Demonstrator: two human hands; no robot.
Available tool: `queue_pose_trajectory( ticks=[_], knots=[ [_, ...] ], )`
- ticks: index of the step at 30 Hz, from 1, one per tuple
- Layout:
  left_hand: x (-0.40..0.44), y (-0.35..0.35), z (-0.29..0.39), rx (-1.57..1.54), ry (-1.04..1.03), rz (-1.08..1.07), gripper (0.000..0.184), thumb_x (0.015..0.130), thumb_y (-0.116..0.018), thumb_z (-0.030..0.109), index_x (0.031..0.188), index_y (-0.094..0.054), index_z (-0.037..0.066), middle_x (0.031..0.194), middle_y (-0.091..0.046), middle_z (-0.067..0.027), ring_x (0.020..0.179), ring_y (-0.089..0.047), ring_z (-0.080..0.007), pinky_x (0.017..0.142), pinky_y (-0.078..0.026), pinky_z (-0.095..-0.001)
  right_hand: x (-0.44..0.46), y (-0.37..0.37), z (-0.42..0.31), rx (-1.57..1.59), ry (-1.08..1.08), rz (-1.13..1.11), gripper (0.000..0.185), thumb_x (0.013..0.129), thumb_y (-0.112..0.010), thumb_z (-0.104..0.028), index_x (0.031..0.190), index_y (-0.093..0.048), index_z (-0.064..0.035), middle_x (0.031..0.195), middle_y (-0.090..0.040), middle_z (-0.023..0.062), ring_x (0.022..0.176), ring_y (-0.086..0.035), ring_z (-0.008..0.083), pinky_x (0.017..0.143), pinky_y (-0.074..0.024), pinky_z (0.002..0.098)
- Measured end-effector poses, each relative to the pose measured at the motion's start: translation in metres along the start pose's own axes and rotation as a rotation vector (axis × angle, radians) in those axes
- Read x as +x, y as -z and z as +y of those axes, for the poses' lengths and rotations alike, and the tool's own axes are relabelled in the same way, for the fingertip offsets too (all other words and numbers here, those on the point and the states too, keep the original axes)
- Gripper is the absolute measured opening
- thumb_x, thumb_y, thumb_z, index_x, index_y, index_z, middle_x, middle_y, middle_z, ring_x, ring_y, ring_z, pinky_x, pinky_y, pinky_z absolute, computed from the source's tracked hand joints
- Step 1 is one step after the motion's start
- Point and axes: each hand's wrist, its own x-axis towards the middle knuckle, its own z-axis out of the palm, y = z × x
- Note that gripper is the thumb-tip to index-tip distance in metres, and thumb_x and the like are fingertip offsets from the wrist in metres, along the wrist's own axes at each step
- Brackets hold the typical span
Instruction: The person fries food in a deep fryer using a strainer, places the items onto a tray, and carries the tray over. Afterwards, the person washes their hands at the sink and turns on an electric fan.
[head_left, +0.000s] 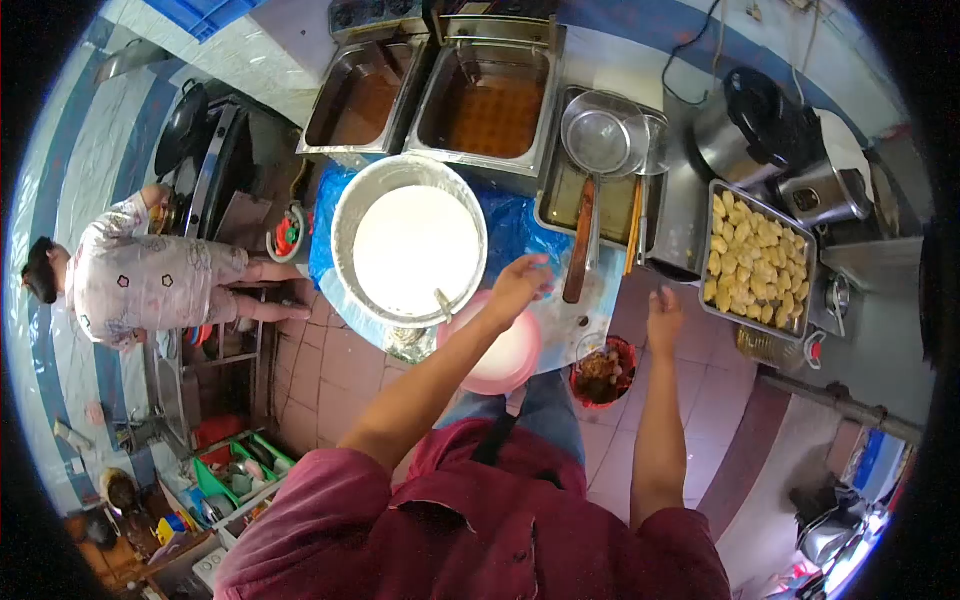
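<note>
Apparently preparation is partly done: white liquid (pixel 415 250) stands in the large metal pot (pixel 343 225) on the bench (pixel 598 305), yellowish pieces (pixel 752 260) lie heaped well right of it, and left hand (pixel 525 283) beside the pot and right hand (pixel 664 320) farther right, both half-open, seem empty, remaining work unclear.

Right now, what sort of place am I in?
Probably a small frying kitchen, judging by two fryer-like vats of brown liquid, a big pot of white liquid and a metal tray of yellowish pieces.

1 person (pixel 150 280), far left | black wok (pixel 181 128), upper left | green basket (pixel 213 482), lower left | blue crate (pixel 205 14), top
</note>
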Motion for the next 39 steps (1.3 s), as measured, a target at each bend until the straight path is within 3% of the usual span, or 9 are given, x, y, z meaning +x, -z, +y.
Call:
queue_pose_trajectory(
  ticks=[7,9,14,20,24,25,26,33,39],
  knots=[
    [-0.119,0.071,-0.039,0.446,-0.107,-0.264,0.029,0.092,-0.056,0.019,0.115,-0.056,0.002,0.094,-0.063,-0.0072,0.078,-0.061,-0.014,0.069,-0.051,-0.0271,-0.2,0.053,0.025,-0.057,-0.187,-0.079,0.026,0.084,-0.06,-0.027,0.103,-0.065,-0.0098,0.091,-0.065,0.0161,0.087,-0.061,0.0363,0.075,-0.047,0.0462],
    [-0.138,0.085,-0.054,0.527,-0.071,-0.31,0.029,0.091,-0.055,0.017,0.116,-0.056,0.002,0.093,-0.063,-0.0072,0.077,-0.061,-0.0136,0.068,-0.05,-0.0268,-0.259,0.07,0.026,-0.494,-0.208,-0.007,0.025,0.083,-0.061,-0.026,0.09,-0.065,-0.0023,0.084,-0.064,0.0196,0.077,-0.063,0.0347,0.069,-0.0494,0.0417],
    [-0.16,0.068,-0.067,0.637,0.003,-0.429,0.027,0.092,-0.051,0.014,0.117,-0.055,0.003,0.09,-0.062,-0.0055,0.077,-0.06,-0.0132,0.066,-0.049,-0.0269,-0.362,0.108,0.047,-0.227,-0.589,-0.042,0.029,0.081,-0.063,-0.027,0.097,-0.067,-0.0035,0.093,-0.064,0.0237,0.089,-0.063,0.0376,0.075,-0.0503,0.0426],
    [-0.155,-0.008,-0.062,0.687,-0.18,-0.448,0.027,0.088,-0.05,0.008,0.114,-0.057,0.002,0.084,-0.061,-0.0061,0.073,-0.059,-0.0132,0.065,-0.048,-0.0265,-0.41,0.142,0.088,-0.36,-0.634,-0.107,0.03,0.083,-0.057,-0.031,0.091,-0.068,-0.0042,0.096,-0.067,0.0152,0.092,-0.063,0.0331,0.081,-0.0489,0.0419],
    [-0.152,-0.07,-0.074,0.758,-0.162,-0.509,0.027,0.089,-0.049,0.008,0.115,-0.056,0.002,0.086,-0.061,-0.0062,0.073,-0.059,-0.0134,0.065,-0.049,-0.026,-0.454,0.1,0.249,-0.418,-0.712,-0.234,0.028,0.085,-0.051,-0.027,0.094,-0.066,-0.0046,0.098,-0.066,0.0128,0.097,-0.06,0.0336,0.082,-0.0478,0.0422],
    [-0.152,-0.085,-0.08,0.774,-0.127,-0.514,0.028,0.089,-0.049,0.008,0.116,-0.056,0.002,0.087,-0.061,-0.0059,0.073,-0.059,-0.0131,0.064,-0.049,-0.0257,-0.471,0.075,0.297,-0.507,-0.593,-0.108,0.03,0.085,-0.049,-0.028,0.097,-0.065,-0.0052,0.1,-0.065,0.0138,0.097,-0.059,0.034,0.081,-0.048,0.0426],
    [-0.145,-0.096,-0.092,0.797,-0.09,-0.533,0.028,0.089,-0.05,0.009,0.116,-0.056,0.003,0.086,-0.061,-0.0053,0.071,-0.058,-0.0119,0.062,-0.048,-0.0244,-0.451,0.161,0.173,-0.234,-0.808,-0.049,0.029,0.086,-0.05,-0.029,0.096,-0.065,-0.006,0.097,-0.066,0.0145,0.092,-0.06,0.0337,0.08,-0.048,0.0432],
    [-0.093,-0.157,-0.209,0.802,0.298,-0.427,0.024,0.086,-0.056,0.013,0.109,-0.056,0.006,0.079,-0.056,-0.0013,0.06,-0.05,-0.0072,0.044,-0.038,-0.0197,-0.513,0.267,0.254,-0.131,-1.073,0.189,0.032,0.083,-0.058,-0.032,0.098,-0.068,-0.0064,0.097,-0.066,0.0182,0.09,-0.063,0.0361,0.083,-0.0495,0.043],
    [-0.052,-0.193,-0.232,1.228,0.243,-0.484,0.019,0.085,-0.06,0.017,0.103,-0.059,0.009,0.071,-0.053,0.0013,0.054,-0.048,-0.007,0.04,-0.035,-0.0201,-0.539,0.353,0.288,-0.054,-1.225,0.381,0.036,0.085,-0.054,-0.036,0.098,-0.068,-0.0058,0.092,-0.066,0.02,0.088,-0.064,0.0354,0.081,-0.0497,0.0443]
  ],
)
